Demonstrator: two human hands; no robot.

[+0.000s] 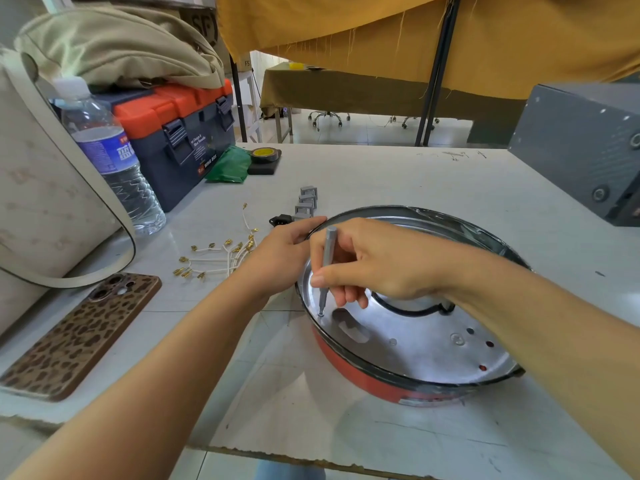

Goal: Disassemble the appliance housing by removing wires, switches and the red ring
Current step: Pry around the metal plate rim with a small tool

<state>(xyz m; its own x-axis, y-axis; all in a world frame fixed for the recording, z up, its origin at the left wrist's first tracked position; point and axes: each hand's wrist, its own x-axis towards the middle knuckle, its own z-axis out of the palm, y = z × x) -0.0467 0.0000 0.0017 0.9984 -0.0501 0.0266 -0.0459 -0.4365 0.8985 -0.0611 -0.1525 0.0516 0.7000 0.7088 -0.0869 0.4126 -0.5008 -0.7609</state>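
Housing (408, 334): round shallow metal pan, open side up, red ring (360, 374) round its outer wall, black rim on top; sits on table (381, 174) at centre-right. Judged light, stiff thin sheet metal, prob. slick inside w/ sharp-ish edge; likely to skate or spin unless steadied, so best held at rim, not floor. Left hand (280, 251) at rim's 10 o'clock, fingers lying over the edge, holding it steady. Right hand (374, 268) pinches a grey screwdriver (325, 268) near upright, tip on a screw at floor's 9 o'clock. Black cable (412, 310) lies inside under the right hand. Off pan, 10–11 o'clock: loose wires (221, 254) w/ brass ends, grey switches (306, 202), black socket (278, 221), all apart from pan. Further out: phone (83, 334) at 8 o'clock, water bottle (110, 157), toolbox (176, 133), tape roll (264, 154), bag (38, 202) far left; grey box (585, 147) at 2 o'clock. Nothing blocks the ring bar the hands; right forearm crosses the pan.
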